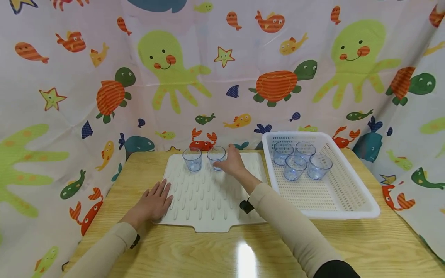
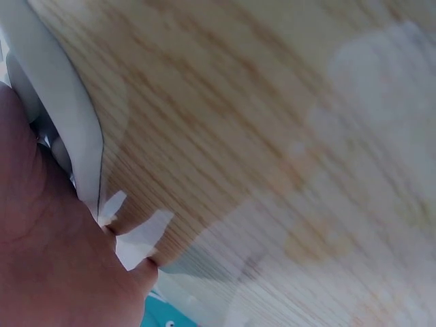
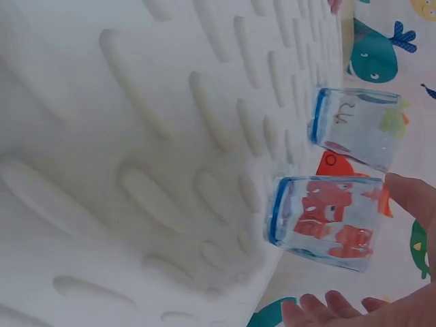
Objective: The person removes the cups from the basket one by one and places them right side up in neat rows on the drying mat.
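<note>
A white ridged board [image 1: 212,224] lies on the table, with two clear bluish glasses standing upright side by side at its far edge. My right hand [image 1: 232,163] is at the right-hand glass [image 1: 214,155]. In the right wrist view its thumb [image 3: 409,197] is by that glass's rim and the other fingers are spread below, not curled round it; whether the thumb touches cannot be told. The left-hand glass [image 1: 192,162] stands a small gap away. My left hand [image 1: 153,202] rests flat on the board's left edge, fingers straight.
A white plastic basket [image 1: 359,204] stands at the right, overlapping the board's side closely. Several similar glasses [image 1: 294,168] stand in its far part. Behind the wooden table [image 1: 167,255] hangs a curtain [image 1: 222,104] printed with sea animals.
</note>
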The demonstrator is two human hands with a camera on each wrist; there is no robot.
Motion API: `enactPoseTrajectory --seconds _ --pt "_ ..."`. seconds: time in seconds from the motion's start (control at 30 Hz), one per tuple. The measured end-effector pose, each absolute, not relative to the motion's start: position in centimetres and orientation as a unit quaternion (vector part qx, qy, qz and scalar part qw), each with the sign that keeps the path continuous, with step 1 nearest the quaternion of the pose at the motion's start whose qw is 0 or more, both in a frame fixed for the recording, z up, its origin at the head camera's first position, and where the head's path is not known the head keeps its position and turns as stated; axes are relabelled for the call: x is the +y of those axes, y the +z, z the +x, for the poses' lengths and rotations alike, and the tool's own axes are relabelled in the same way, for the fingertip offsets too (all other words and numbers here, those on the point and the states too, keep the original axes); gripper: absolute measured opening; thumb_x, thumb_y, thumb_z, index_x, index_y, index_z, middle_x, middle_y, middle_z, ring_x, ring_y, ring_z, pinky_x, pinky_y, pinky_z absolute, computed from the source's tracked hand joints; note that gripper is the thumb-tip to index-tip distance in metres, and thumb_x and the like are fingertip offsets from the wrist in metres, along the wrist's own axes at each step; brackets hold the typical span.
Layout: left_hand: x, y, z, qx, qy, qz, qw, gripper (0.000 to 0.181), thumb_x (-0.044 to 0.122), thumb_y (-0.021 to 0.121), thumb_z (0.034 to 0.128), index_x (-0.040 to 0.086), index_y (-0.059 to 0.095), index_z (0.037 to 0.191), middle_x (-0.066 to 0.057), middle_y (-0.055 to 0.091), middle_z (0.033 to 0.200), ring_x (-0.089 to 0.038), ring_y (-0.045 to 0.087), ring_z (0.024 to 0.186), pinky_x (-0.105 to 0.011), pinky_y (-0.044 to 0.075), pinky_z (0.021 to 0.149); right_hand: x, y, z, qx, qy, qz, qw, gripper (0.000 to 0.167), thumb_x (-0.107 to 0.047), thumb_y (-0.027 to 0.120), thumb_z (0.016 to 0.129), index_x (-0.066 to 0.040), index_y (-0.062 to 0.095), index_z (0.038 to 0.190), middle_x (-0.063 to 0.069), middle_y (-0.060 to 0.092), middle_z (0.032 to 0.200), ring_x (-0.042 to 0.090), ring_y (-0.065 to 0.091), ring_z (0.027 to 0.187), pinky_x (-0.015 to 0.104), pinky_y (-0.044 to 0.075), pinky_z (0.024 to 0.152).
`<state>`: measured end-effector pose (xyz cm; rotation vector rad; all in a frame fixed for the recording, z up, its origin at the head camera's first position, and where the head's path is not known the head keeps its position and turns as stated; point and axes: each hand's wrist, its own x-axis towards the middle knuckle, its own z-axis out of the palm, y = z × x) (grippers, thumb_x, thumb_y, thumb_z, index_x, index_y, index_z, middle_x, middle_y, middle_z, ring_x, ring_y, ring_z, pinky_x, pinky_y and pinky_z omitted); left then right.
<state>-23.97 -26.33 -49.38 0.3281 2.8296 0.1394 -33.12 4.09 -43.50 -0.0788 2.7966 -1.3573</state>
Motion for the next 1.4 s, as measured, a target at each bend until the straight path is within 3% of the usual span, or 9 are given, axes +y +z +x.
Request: enactPoseTrajectory --seconds 0.5,0.83,1.4 --pt "-27.0 -49.6 -23.9 0.981 0.046 0.111 0.153 0.072 0.046 0.026 0.1103 0.001 0.008 0.164 -0.021 -0.002 0.171 -0.045 0.001 0.156 -0.070 0.004 0.119 4.7 -40.9 -30.1 0.899 -0.435 -0.041 0.027 0.098 -0.028 0.082 0.088 -0.001 0.021 0.160 0.023 0.030 0.161 0.037 0.037 0.146 0.050 0.037 0.117" --pt "-26.3 -48.6 -23.5 0.982 0.046 0.116 0.145 0.068 0.041 0.030 0.1113 -0.001 0.014 0.163 -0.024 0.003 0.170 -0.048 0.006 0.154 -0.072 0.008 0.118 5.6 -39.1 -28.0 0.899 -0.432 -0.070 0.029 0.099 -0.030 0.083 0.086 0.000 0.023 0.159 0.025 0.029 0.161 0.039 0.037 0.147 0.054 0.036 0.116" --pt "-26.4 -49.6 -24.1 0.981 0.047 0.124 0.141 0.070 0.044 0.028 0.1110 -0.001 0.013 0.163 -0.024 0.003 0.170 -0.048 0.006 0.154 -0.072 0.007 0.118 6.8 -38.0 -25.0 0.893 -0.434 -0.107 0.051 0.098 -0.028 0.083 0.086 -0.005 0.023 0.161 0.019 0.033 0.161 0.035 0.037 0.147 0.054 0.037 0.116"
